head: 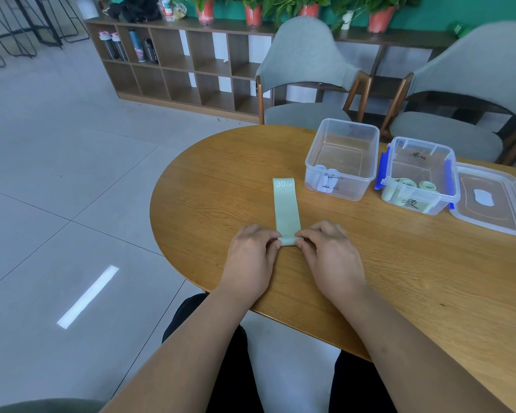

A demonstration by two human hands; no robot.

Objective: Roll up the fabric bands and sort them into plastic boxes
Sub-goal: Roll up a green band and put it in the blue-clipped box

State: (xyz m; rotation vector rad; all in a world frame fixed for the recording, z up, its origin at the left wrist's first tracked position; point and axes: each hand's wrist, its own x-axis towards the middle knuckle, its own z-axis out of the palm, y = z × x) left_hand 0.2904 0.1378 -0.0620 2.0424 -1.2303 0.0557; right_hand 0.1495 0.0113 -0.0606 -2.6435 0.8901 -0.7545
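Pale green band (pixel 286 208) lies flat on the wooden table (pixel 399 278), its near end curled into a small roll. I see left hand (pixel 251 257) and right hand (pixel 329 254) palm-down, each pinching one side of that roll. Print at the band's 12 o'clock end reads "30 LB". Clear box (pixel 359 186) stands at 1 o'clock.

My table (pixel 370 263) is matt, grained wood. The green band (pixel 286 210) is smooth matt cloth. Both boxes (pixel 343 159) are clear glossy plastic.
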